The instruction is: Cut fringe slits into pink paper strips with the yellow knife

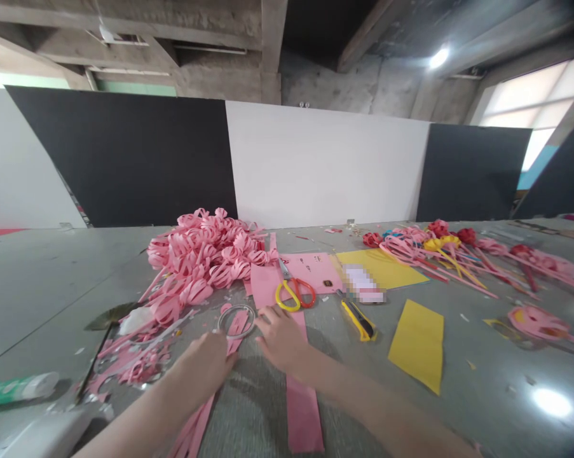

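Observation:
My left hand (213,357) is curled at the lower left edge of a thin grey-white ring (253,315), which looks like a roll of clear tape. Its fingertips are hidden, so what it grips cannot be made out. My right hand (281,337) has its fingers apart, their tips at the ring's right side. Through the ring shows a pink paper strip (239,323). Under my right hand and wrist runs a wider pink strip (304,413). Just beyond lie scissors (295,294) with yellow and red handles, on pink paper (265,284).
A large heap of curled pink paper (196,254) rises at the back left, with scraps in front. Right of my hands lie a yellow utility knife (358,320), a phone (363,284) and yellow paper (417,343). Paper flowers (442,242) are at the back right, a green-white tube (20,389) at left.

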### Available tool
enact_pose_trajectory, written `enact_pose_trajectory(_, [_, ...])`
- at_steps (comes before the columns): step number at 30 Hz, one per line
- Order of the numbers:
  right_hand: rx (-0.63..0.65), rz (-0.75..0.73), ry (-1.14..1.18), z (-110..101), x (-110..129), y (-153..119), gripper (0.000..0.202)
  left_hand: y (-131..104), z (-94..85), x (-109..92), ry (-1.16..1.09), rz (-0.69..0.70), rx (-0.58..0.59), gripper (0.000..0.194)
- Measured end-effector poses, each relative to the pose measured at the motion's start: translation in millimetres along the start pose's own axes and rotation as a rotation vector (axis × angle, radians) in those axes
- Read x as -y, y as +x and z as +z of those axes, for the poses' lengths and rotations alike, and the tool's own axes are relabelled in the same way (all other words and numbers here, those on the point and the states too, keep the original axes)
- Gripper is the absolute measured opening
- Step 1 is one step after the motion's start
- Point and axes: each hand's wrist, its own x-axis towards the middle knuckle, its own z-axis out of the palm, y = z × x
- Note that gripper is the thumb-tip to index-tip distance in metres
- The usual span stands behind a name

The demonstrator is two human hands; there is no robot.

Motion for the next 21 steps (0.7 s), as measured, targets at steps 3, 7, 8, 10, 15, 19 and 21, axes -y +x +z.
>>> enact_pose_trajectory(3, [0.101, 0.09, -0.069, -13.5, -8.8, -33.4, 0.013, -20.9, 36.9, 1.0, 0.339, 0.1, -0.056, 0.015])
enact_pose_trajectory(7, [0.251, -0.026, -0.026, -22.0, -43.1, -73.2, 0.041, -45.2, 82.6, 10.7, 1.037, 0.254, -0.028, 0.027])
enact_pose_trajectory(8, [0.26, -0.066, -0.017, -23.5, -51.2, -80.0, 0.046, -48.2, 88.9, 13.6, 1.132, 0.267, -0.027, 0.03])
enact_pose_trajectory(10, [0.255, -0.081, -0.002, -27.1, -61.7, -90.0, 0.042, -49.8, 93.0, 18.8, 1.382, 0.278, -0.041, 0.032])
enact_pose_trajectory(15, [0.237, 0.023, -0.064, -35.7, -55.1, -104.1, 0.025, -37.8, 69.2, 24.7, 1.622, 0.241, -0.113, 0.034])
enact_pose_trajectory(19, [0.218, 0.097, -0.069, -34.5, -44.4, -110.0, 0.023, -29.4, 56.4, 18.3, 1.527, 0.24, -0.14, 0.033])
enact_pose_trajectory(21, [0.193, 0.124, -0.017, -32.5, -42.9, -111.1, 0.018, -28.9, 60.9, 13.1, 1.501, 0.292, -0.105, 0.033])
